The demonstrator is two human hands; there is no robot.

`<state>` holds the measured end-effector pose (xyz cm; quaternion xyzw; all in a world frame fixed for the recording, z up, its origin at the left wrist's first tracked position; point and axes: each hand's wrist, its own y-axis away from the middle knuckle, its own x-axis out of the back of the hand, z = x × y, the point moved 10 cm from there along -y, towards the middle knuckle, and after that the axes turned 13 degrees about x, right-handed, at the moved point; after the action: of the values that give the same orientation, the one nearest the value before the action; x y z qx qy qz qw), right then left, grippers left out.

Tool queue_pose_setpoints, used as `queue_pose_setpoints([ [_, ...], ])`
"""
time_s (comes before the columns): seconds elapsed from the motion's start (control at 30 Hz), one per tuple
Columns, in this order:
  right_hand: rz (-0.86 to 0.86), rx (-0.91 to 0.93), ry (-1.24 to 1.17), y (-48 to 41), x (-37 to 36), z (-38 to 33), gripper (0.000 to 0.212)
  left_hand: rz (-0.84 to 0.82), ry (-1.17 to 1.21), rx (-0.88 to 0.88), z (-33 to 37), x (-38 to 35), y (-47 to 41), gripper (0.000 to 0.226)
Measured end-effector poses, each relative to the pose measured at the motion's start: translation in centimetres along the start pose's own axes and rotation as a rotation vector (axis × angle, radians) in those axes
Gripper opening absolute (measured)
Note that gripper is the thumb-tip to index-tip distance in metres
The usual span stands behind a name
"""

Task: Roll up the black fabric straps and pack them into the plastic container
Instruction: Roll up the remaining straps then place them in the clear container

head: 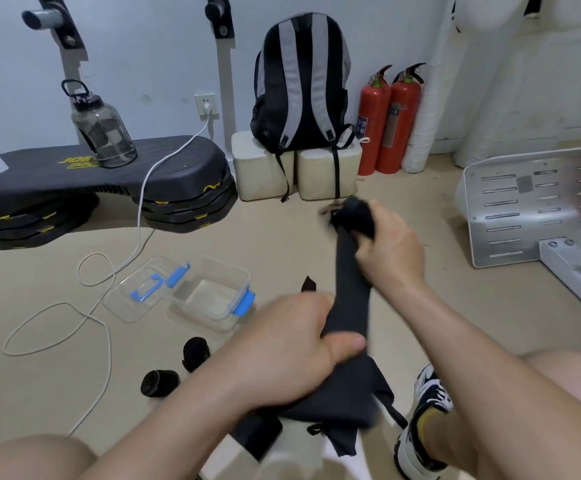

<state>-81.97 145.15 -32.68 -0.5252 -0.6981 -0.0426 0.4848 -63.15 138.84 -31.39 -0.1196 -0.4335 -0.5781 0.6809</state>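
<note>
While right hand (391,251) grips roll end of black strap (351,289), left hand (299,344) clamps slack — keep tension even, edges aligned, coil tight.

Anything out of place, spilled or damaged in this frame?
Nothing spilled or damaged. Two rolled straps lie on the floor beside the empty plastic container, and a white cable loops loosely past its lid.

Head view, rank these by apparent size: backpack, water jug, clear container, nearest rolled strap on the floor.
1. backpack
2. water jug and clear container, about alike, unranked
3. rolled strap
</note>
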Motion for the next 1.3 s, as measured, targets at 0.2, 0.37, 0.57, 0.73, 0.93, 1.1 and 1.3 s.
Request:
queue_pose_setpoints([
  [0.2, -0.048, 0.119, -0.099, -1.5, 2.9, -1.4, 0.040, -0.109, 0.148, 0.097, -4.2, -1.3, -1.4, 0.027],
  [0.37, -0.065, 0.147, -0.220, -1.2, 3.0, -2.4, 0.038, -0.119, -0.308, 0.358, -11.6, 1.5, -3.7, 0.016],
  [0.57, -0.187, 0.292, -0.396, -0.5, 3.2, -6.1, 0.034, 0.044, -0.609, 0.446, -13.2, 2.9, -5.6, 0.036],
  [0.73, -0.311, 0.424, -0.433, 0.8, 1.7, -8.9, 0.033, 0.302, 0.322, -0.057, -4.0, 6.0, -5.3, 0.062],
  [0.93, -0.327, 0.449, -0.487, 0.7, 2.2, -9.2, 0.030, 0.212, 0.618, -0.117, -2.4, 4.6, -7.1, 0.047],
  [1.1, -0.323, 0.466, -0.369, 1.0, 2.6, -8.6, 0.031, 0.173, 0.649, -0.114, -2.0, 3.5, -7.5, 0.045],
  [1.3, -0.298, 0.471, -0.244, 1.3, 2.7, -8.4, 0.029, 0.089, 0.717, -0.063, -2.2, 1.8, -7.5, 0.038],
])
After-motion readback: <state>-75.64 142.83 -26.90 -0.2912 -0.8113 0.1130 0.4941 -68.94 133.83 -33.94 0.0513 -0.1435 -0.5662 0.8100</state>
